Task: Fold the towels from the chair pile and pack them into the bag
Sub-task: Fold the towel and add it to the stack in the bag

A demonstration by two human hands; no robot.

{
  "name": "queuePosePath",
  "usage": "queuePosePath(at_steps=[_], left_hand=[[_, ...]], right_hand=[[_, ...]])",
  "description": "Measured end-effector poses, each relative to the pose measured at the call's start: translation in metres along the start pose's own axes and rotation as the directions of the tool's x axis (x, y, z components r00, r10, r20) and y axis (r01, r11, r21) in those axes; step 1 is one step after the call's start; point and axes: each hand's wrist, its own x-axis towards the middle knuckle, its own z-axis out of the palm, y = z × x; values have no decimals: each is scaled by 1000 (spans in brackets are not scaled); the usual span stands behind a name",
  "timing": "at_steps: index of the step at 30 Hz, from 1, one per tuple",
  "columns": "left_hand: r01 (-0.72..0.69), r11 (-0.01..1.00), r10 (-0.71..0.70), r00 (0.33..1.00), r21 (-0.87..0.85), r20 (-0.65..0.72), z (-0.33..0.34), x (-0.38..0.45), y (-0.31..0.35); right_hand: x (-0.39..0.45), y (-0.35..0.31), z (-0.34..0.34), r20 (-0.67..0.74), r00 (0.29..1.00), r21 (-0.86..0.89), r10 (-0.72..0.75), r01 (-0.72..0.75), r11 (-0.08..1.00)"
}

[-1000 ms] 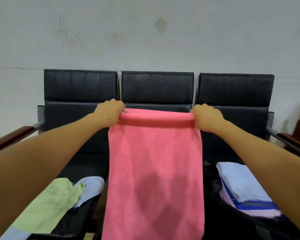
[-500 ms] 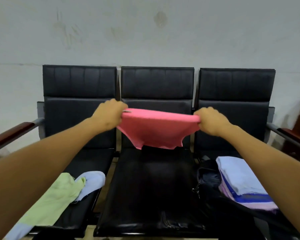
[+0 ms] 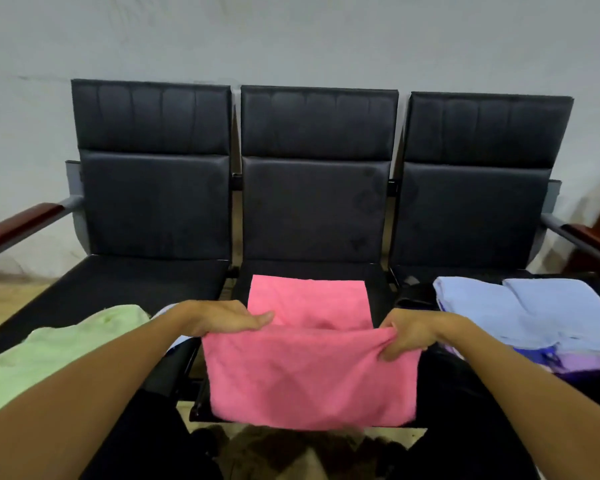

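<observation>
The pink towel [image 3: 309, 368], lower centre, is pinched at both corners by the left hand [image 3: 222, 318] and right hand [image 3: 407, 336], fingers closed, for folding.

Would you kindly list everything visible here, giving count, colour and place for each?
pink towel: one, pink, partly laid on the middle seat, near part lifted.
green towel: one, light green, left seat.
folded towels: a stack, light blue over purple, right seat.
bag: one, dark, under the stack, mostly hidden.
chairs: three joined, black, against the wall.
left hand, right hand: two, gripping the pink towel's near corners.
</observation>
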Motion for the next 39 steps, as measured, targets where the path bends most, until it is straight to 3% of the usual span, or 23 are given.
queuePosePath(at_steps=[3, 9, 12, 14, 18, 27, 32, 39], left_hand=[[-2, 995, -2, 999, -99, -41, 11, 19, -17], [-199, 979, 191, 970, -39, -150, 21, 59, -55], [-226, 974, 225, 937, 30, -269, 23, 86, -66], [-199, 974, 226, 885, 110, -406, 24, 102, -70], [-78, 966, 226, 716, 247, -660, 26, 127, -70], [-198, 946, 321, 471, 256, -822, -6, 200, -60], [-168, 945, 326, 501, 279, -802, -21, 249, -58], [13, 904, 301, 690, 426, -659, -33, 303, -68]], right_hand=[[11, 7, 11, 18, 1000, 59, -13, 12, 998], [30, 11, 26, -97, 995, 119, -14, 25, 993], [54, 25, 33, -220, 974, 151, -62, 97, 984], [71, 36, 38, -317, 947, 160, -53, 108, 981], [97, 44, 46, -491, 871, 120, -5, 73, 990], [161, 54, 27, -715, 687, 151, 129, -28, 988], [199, 56, 14, -710, 680, 88, 184, -174, 981], [251, 69, 9, -658, 714, 63, 239, -265, 962]])
